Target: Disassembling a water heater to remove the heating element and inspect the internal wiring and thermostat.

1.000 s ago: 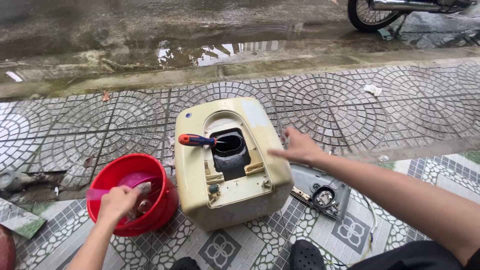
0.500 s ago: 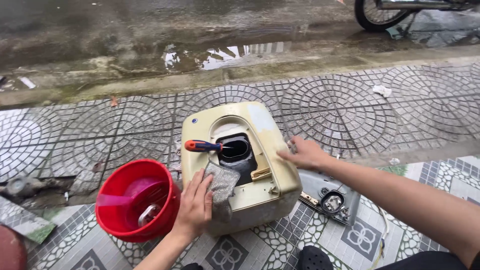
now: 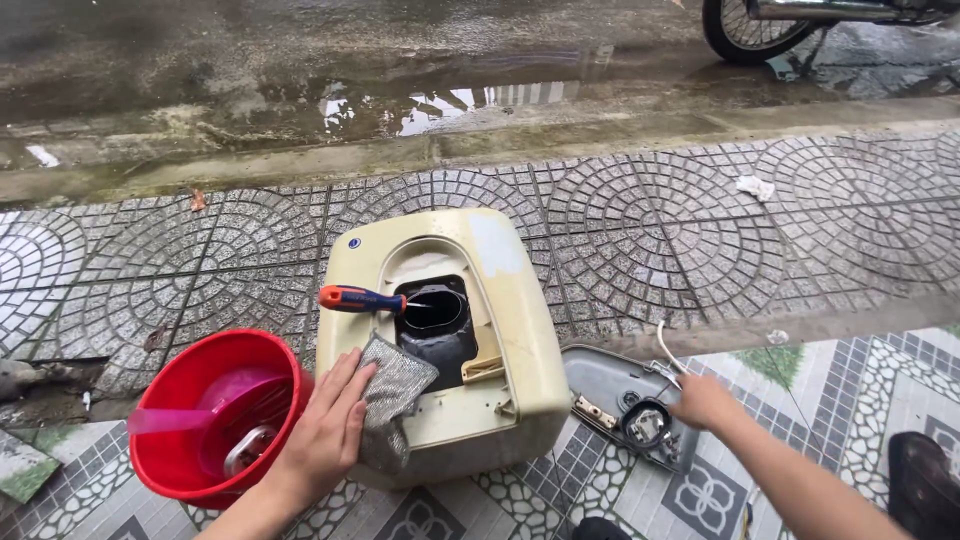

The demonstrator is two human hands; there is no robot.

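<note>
Since half a second ago the right hand [image 3: 703, 402] has left the casing's right edge and now sits over the grey cover plate [image 3: 628, 410] on the tiles beside it, fingers curled at the plate's edge near a thin white wire [image 3: 668, 347]; whether it pinches anything cannot be told.

Left hand [image 3: 325, 432]: flat, fingers spread, pressing a grey scouring cloth [image 3: 392, 395] against the cream appliance casing [image 3: 500, 300]. The cloth is pinned under the palm rather than clenched.

Casing: lies on its back on the patterned pavement [image 3: 640, 220], with a dark round opening [image 3: 436, 315] at its centre.

Screwdriver [image 3: 365, 299], red and blue handle: rests across the recess, tip pointing into the opening, just above the cloth.

Red bucket [image 3: 205, 415]: touching the casing's left side, close by the left wrist; holds a pink scoop and a metal part.

Kerb and wet road with puddle [image 3: 450, 100]: beyond the casing.

Motorbike wheel [image 3: 760, 30]: top right.

Dark shoe [image 3: 920, 480]: lower right.
</note>
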